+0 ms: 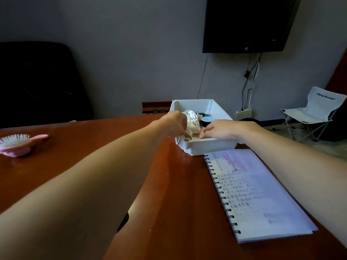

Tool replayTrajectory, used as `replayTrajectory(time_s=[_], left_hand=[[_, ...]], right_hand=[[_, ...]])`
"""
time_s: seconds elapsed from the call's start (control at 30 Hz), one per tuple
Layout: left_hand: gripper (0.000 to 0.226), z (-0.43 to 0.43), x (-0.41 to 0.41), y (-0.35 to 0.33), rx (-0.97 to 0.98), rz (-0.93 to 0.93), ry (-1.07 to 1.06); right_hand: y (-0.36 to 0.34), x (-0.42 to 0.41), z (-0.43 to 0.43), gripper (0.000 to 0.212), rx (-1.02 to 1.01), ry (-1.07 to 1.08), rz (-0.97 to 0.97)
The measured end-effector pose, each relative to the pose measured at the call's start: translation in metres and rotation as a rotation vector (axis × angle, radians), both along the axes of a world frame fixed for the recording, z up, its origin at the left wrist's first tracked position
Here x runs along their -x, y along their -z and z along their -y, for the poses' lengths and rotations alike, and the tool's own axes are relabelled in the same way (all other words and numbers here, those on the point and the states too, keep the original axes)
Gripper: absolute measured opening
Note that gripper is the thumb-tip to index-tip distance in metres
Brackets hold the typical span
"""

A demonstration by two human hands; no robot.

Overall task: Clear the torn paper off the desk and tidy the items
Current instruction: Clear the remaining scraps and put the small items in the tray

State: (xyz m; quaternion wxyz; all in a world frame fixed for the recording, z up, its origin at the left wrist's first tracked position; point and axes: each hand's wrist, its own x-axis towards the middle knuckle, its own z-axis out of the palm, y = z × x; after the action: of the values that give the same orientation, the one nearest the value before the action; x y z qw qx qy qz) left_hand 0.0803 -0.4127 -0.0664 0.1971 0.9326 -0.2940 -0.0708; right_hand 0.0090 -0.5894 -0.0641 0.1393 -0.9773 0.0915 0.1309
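A pale scrap (188,131), possibly torn paper, is seen in the white bin (206,146) under the curled left hand (175,124); the right hand (223,129) is stretched over the near rim; neither grip can be told; a clear bag (192,119) and a blue-lidded jar (206,121) are kept inside; a notebook (259,194) lies just beside the bin, near the right edge of the surface (178,194); a pink brush (16,144) is set far left.
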Motion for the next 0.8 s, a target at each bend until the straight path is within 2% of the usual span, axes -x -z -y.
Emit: replayTrajectory(time_s=[0.1,0.2,0.37,0.5,0.67,0.73,0.8], left_hand=[[0.027,0.003,-0.005,0.007,-0.019,0.064,0.017],[0.025,0.005,-0.009,0.013,-0.016,0.090,0.022],[0.008,0.006,-0.008,0.019,-0.032,0.148,0.038],[0.012,0.003,-0.006,0.022,-0.021,0.135,0.047],[0.034,-0.002,-0.003,0.020,-0.043,0.111,0.091],[0.038,-0.003,-0.001,0.019,-0.050,0.119,0.104],[0.039,-0.005,0.000,0.020,-0.043,0.121,0.109]], right_hand=[[-0.002,-0.002,-0.003,0.048,0.029,-0.047,-0.068],[-0.003,-0.003,-0.003,0.044,0.029,-0.068,-0.100],[-0.002,-0.004,-0.002,0.049,-0.026,-0.072,-0.101],[-0.003,-0.007,-0.001,0.051,0.015,-0.087,-0.108],[-0.007,-0.007,0.001,0.076,0.035,-0.067,-0.095],[-0.007,-0.008,0.002,0.068,0.022,-0.059,-0.086],[-0.005,-0.009,0.003,0.051,0.012,-0.054,-0.069]])
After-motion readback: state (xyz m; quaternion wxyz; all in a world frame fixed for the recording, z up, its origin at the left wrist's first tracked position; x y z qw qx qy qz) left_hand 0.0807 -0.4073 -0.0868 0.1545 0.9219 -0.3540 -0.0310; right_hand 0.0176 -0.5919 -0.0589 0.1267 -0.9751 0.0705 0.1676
